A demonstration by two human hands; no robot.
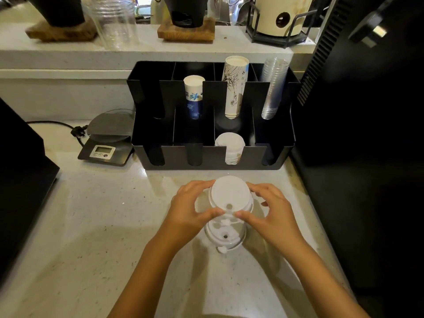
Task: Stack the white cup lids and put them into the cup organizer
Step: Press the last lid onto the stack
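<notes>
A stack of white cup lids [230, 195] is held just above the pale counter, in front of the black cup organizer [206, 157]. My left hand [187, 211] grips its left rim and my right hand [270, 211] grips its right rim, thumbs at the near edge. Below it, loose white lids [226, 236] lie on the counter, partly hidden by my thumbs. Another pile of white lids [230, 145] sits in the organizer's third front slot from the left.
The organizer's rear slots hold a blue-print paper cup stack [193, 97], a tall white cup stack [234, 88] and clear cups [273, 88]. A digital scale [106, 138] sits left of it. Dark machines flank the counter: one right [358, 134], one left [20, 180].
</notes>
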